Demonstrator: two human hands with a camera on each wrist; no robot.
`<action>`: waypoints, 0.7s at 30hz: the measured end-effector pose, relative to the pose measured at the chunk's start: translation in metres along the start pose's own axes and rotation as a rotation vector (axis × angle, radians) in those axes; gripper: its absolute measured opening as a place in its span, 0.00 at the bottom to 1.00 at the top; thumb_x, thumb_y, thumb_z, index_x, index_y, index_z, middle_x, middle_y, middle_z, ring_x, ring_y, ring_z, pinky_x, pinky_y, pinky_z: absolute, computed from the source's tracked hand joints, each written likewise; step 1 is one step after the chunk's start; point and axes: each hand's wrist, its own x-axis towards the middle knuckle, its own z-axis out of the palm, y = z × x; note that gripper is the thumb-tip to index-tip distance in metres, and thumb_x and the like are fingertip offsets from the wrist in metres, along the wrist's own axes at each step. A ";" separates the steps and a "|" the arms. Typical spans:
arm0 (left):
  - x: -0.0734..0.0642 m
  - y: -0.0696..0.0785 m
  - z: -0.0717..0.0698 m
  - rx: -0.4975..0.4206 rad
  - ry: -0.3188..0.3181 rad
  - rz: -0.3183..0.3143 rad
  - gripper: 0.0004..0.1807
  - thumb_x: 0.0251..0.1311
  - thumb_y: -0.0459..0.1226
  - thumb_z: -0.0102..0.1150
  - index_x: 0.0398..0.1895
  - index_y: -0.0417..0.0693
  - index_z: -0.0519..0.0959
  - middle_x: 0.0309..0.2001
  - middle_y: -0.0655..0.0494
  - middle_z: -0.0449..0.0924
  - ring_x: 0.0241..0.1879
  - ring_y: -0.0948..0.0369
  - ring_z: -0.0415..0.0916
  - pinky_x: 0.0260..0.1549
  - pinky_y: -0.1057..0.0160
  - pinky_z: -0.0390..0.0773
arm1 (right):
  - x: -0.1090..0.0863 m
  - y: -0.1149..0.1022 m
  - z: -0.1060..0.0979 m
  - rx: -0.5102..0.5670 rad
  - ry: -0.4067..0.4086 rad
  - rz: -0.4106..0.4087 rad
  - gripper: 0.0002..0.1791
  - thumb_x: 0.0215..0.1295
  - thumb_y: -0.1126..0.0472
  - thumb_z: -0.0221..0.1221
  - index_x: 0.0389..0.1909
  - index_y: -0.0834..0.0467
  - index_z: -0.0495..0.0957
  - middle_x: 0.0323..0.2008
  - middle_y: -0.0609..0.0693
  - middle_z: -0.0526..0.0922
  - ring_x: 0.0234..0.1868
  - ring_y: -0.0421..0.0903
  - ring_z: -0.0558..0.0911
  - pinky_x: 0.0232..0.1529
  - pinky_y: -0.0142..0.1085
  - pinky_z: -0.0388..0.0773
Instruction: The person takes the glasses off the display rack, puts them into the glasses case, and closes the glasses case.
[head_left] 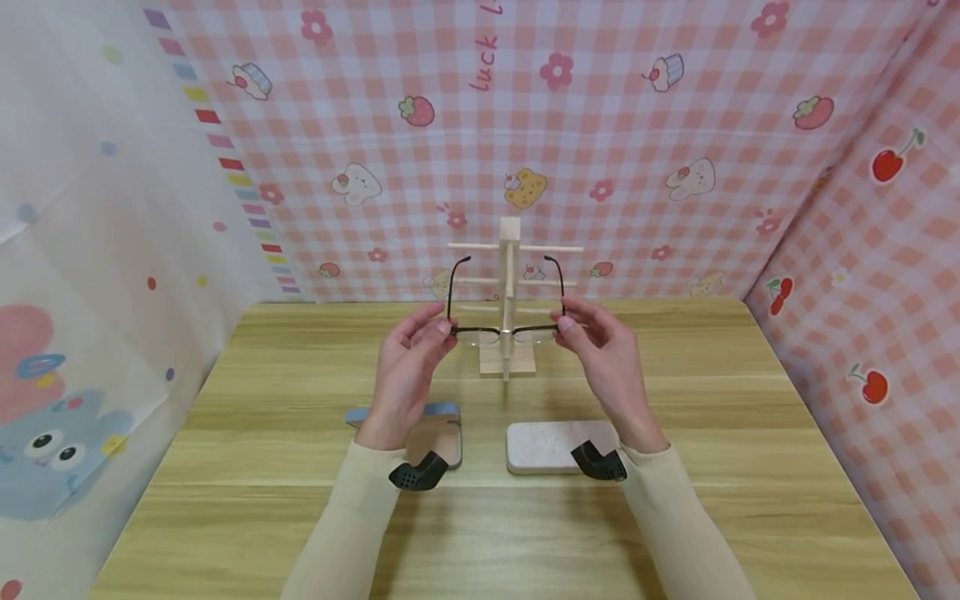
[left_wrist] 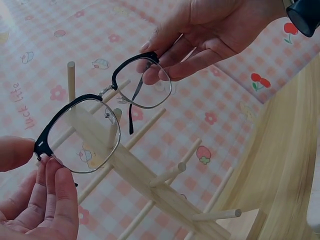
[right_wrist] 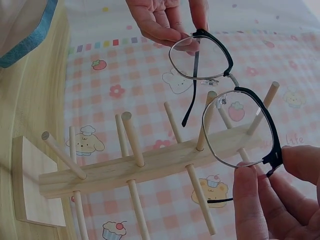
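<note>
Left hand (head_left: 405, 358): thumb and fingers pinching the left end of a pair of glasses with black upper rims, thin silver lower rims and clear lenses (head_left: 506, 332). Right hand (head_left: 609, 358): same pinch, right end. Glasses are held up on the near side of a pale wooden peg stand (head_left: 510, 258), temples unfolded and pointing toward it. Can't tell from here if they touch its pegs. Cream long sleeves (head_left: 345, 517) behind the hands, black wrist device (head_left: 418, 472) at each cuff. Near side of the stand, to its left: blue-and-tan case (head_left: 442, 442), partly hidden by the left arm. Near side, to its right: white rounded oblong case (head_left: 547, 442). Under the stand: wood-grain tabletop (head_left: 480, 533). Behind it: pink-and-white checked cloth with cartoon prints (head_left: 465, 158).
</note>
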 end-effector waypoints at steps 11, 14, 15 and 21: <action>-0.015 -0.002 -0.001 -0.021 -0.009 -0.028 0.18 0.69 0.21 0.55 0.61 0.32 0.74 0.43 0.50 0.82 0.45 0.61 0.82 0.52 0.64 0.84 | -0.015 -0.003 -0.007 -0.028 -0.013 -0.032 0.21 0.74 0.58 0.63 0.63 0.63 0.78 0.53 0.60 0.85 0.49 0.46 0.86 0.52 0.36 0.85; -0.019 -0.002 -0.001 -0.017 -0.009 -0.040 0.19 0.69 0.21 0.55 0.62 0.32 0.73 0.45 0.49 0.81 0.46 0.61 0.81 0.53 0.63 0.83 | -0.019 -0.002 -0.008 -0.038 -0.018 -0.029 0.21 0.74 0.58 0.63 0.63 0.63 0.78 0.53 0.59 0.85 0.50 0.46 0.85 0.53 0.36 0.84; -0.021 -0.003 -0.001 -0.017 -0.010 -0.042 0.20 0.69 0.21 0.55 0.63 0.32 0.73 0.45 0.49 0.81 0.46 0.61 0.81 0.53 0.63 0.83 | -0.020 -0.002 -0.008 -0.039 -0.019 -0.027 0.21 0.74 0.57 0.63 0.63 0.62 0.78 0.53 0.59 0.85 0.51 0.46 0.85 0.53 0.36 0.84; -0.026 -0.005 -0.002 -0.013 -0.005 -0.040 0.20 0.69 0.20 0.54 0.63 0.31 0.72 0.41 0.53 0.82 0.45 0.61 0.82 0.51 0.64 0.84 | -0.026 0.000 -0.010 -0.066 -0.024 -0.037 0.21 0.74 0.57 0.63 0.63 0.61 0.79 0.53 0.57 0.86 0.52 0.49 0.84 0.53 0.35 0.84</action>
